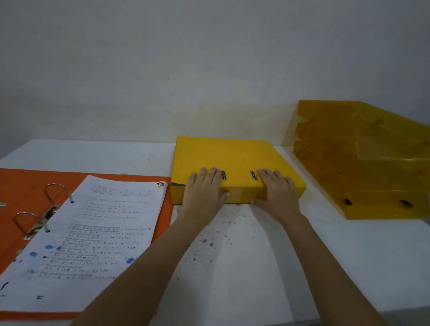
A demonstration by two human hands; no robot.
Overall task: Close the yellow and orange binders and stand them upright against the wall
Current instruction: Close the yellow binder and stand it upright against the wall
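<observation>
While the yellow binder (230, 163) lies flat and closed on the desk (242, 250), close to the wall (164, 62), both hands clamp its near edge: the left hand (204, 189) and right hand (276, 192) each have fingers on the cover and thumb under the front. Its far edge points at the wall, so tipping it up looks like the next move. Stacked amber trays (371, 159) crowd its right side. To the left, the orange binder (23, 191) lies open, papers (89, 243) on its rings.
</observation>
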